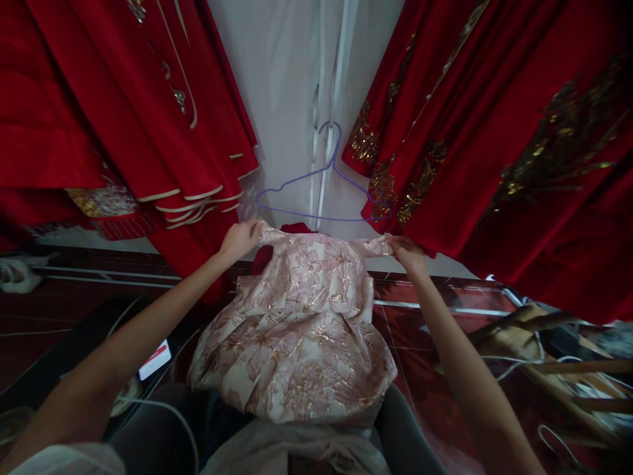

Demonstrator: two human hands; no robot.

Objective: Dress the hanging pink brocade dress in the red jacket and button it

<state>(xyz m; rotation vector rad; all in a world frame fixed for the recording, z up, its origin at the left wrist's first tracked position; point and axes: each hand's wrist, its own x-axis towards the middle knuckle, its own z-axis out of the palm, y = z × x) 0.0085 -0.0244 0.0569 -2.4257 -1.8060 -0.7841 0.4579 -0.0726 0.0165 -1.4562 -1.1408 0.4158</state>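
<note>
A pink and cream brocade dress (309, 330) with a shiny floral pattern is spread out in front of me, its skirt lying over my lap. My left hand (241, 239) pinches the dress at its upper left shoulder end. At the upper right shoulder end, my right hand (406, 251) grips it too, so the neckline is stretched between both hands. Just beyond the neckline hangs a thin purple hanger (316, 171), bare and apart from the dress.
Red garments with gold trim hang at left (148, 99) and red sequined ones hang at right (459, 152). Behind them is a pale wall (287, 86). A red-and-white box (155, 359) lies low at left. Wooden pieces and cords (554, 363) clutter the right floor.
</note>
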